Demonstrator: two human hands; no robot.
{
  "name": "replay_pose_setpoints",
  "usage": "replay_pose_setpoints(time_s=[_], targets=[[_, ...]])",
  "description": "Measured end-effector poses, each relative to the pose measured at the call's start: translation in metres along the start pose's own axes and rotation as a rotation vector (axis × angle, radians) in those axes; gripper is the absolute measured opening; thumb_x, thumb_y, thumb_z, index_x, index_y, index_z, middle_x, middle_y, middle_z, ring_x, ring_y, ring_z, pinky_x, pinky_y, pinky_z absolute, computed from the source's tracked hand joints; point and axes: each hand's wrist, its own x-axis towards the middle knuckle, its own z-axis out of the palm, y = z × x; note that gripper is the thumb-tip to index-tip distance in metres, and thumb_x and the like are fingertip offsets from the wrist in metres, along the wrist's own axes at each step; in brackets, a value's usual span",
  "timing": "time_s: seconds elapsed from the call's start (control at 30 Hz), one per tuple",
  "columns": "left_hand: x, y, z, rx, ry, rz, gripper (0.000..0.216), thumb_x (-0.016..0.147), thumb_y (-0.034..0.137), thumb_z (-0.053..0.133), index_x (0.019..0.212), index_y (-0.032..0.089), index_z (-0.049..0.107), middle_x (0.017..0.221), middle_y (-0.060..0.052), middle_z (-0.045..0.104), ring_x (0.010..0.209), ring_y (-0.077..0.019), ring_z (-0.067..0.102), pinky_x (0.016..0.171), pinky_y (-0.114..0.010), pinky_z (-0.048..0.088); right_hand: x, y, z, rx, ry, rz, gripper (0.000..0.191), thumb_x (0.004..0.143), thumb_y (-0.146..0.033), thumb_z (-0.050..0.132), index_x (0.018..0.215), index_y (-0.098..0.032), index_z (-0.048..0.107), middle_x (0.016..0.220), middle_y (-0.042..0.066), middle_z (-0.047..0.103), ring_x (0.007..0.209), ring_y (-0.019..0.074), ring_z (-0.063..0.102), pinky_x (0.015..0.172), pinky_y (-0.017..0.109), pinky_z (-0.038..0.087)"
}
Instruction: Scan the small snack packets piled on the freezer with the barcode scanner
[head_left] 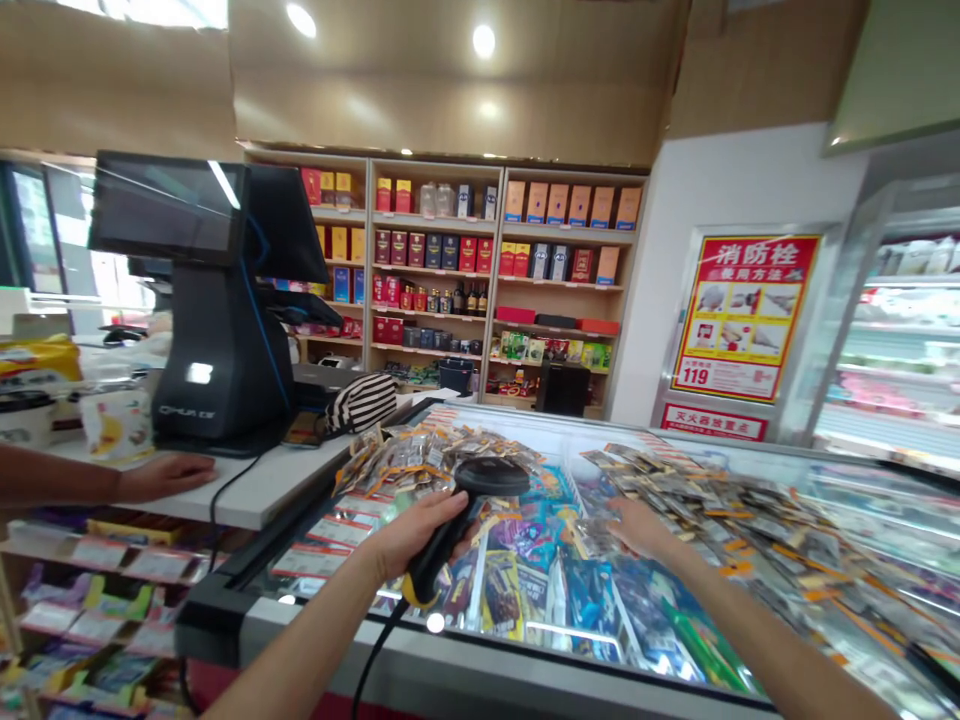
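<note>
- The left hand [420,530] grips the scanner [491,478], partly hidden behind its handle [435,560]; the cord [373,650] leaves view below.
- The right hand [637,525] is at a blurred packet [595,538] over the surface [480,658]; one cannot tell whether it pinches it.
- Right of that hand, overlapping packets [750,525] spread, their print unreadable.

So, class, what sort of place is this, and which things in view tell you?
Most likely a shop checkout: a till terminal stands on the counter, the person's left hand holds what looks like a barcode scanner, and shelves of boxed goods stand beyond.
</note>
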Motion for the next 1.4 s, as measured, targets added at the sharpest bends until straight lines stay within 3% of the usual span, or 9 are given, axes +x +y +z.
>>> replay_pose_setpoints(time_s=[0.1,0.17,0.27,0.33,0.43,0.57,0.77,1.23,1.4], targets=[[-0.002,-0.002,0.000,0.006,0.004,0.008,0.026,0.071,0.039,0.046,0.077,0.014,0.049,0.061,0.000,0.050,0.047,-0.0065,0.045,0.043,-0.018,0.033,0.001,-0.002,-0.008,-0.124,0.068,-0.168,0.051,0.057,-0.016,0.048,0.108,-0.011,0.048,0.102,0.013,0.057,0.095,0.0224,0.050,0.078,0.030,0.036],[-0.002,-0.003,0.000,0.011,0.013,-0.002,0.026,0.071,0.038,0.047,0.080,0.014,0.049,0.061,0.000,0.050,0.049,-0.0067,0.046,0.043,-0.018,0.033,0.001,-0.003,-0.006,-0.078,-0.019,-0.232,0.062,0.053,-0.021,0.053,0.113,-0.012,0.043,0.114,0.013,0.048,0.102,0.0220,0.045,0.082,0.028,0.034],[-0.002,-0.004,-0.001,0.024,0.000,-0.011,0.029,0.068,0.038,0.051,0.085,0.015,0.049,0.063,0.000,0.051,0.048,-0.0064,0.045,0.044,-0.019,0.033,0.001,-0.001,0.006,-0.069,-0.104,-0.193,0.067,0.047,-0.032,0.060,0.109,-0.014,0.046,0.107,0.011,0.054,0.093,0.0231,0.050,0.076,0.029,0.037],[-0.001,-0.003,-0.001,0.053,-0.043,0.013,0.028,0.066,0.037,0.054,0.083,0.015,0.049,0.062,0.001,0.051,0.047,-0.0059,0.044,0.044,-0.019,0.032,0.002,0.002,0.013,-0.124,-0.061,-0.159,0.055,0.045,-0.032,0.061,0.097,-0.016,0.055,0.094,0.008,0.059,0.085,0.0231,0.053,0.071,0.030,0.039],[0.001,0.003,0.000,0.159,-0.094,0.020,0.023,0.064,0.034,0.056,0.072,0.013,0.050,0.056,0.002,0.050,0.046,-0.0056,0.044,0.047,-0.019,0.032,0.006,0.008,0.016,-0.142,0.116,-0.136,0.042,0.050,-0.028,0.056,0.091,-0.016,0.056,0.088,0.007,0.059,0.081,0.0213,0.053,0.070,0.029,0.038],[0.007,0.010,0.005,0.291,-0.084,-0.016,0.021,0.062,0.032,0.058,0.069,0.014,0.050,0.060,0.002,0.053,0.049,-0.0066,0.046,0.051,-0.020,0.034,0.013,0.015,0.007,-0.143,0.396,-0.168,0.055,0.053,-0.028,0.052,0.106,-0.012,0.046,0.102,0.010,0.053,0.094,0.0210,0.047,0.080,0.029,0.034],[0.024,0.000,0.024,0.151,-0.040,0.007,0.019,0.067,0.033,0.051,0.066,0.015,0.045,0.055,0.002,0.050,0.043,-0.0061,0.044,0.044,-0.020,0.032,0.016,0.012,-0.009,-0.254,0.570,-0.106,0.053,0.057,-0.027,0.050,0.108,-0.017,0.044,0.104,0.008,0.051,0.097,0.0237,0.043,0.080,0.034,0.031],[0.042,-0.014,0.039,0.083,-0.159,0.010,0.021,0.066,0.034,0.051,0.068,0.014,0.045,0.057,0.001,0.050,0.043,-0.0057,0.044,0.041,-0.019,0.033,0.019,0.018,-0.025,-0.296,0.625,-0.065,0.052,0.059,-0.024,0.050,0.109,-0.016,0.041,0.107,0.009,0.048,0.100,0.0245,0.039,0.081,0.035,0.029],[0.045,-0.014,0.039,0.064,-0.101,-0.024,0.022,0.067,0.036,0.051,0.070,0.015,0.043,0.056,0.003,0.050,0.042,-0.0051,0.044,0.042,-0.018,0.033,0.020,0.017,-0.026,-0.297,0.615,-0.043,0.052,0.059,-0.026,0.051,0.109,-0.016,0.041,0.106,0.009,0.049,0.100,0.0249,0.039,0.082,0.035,0.029]])
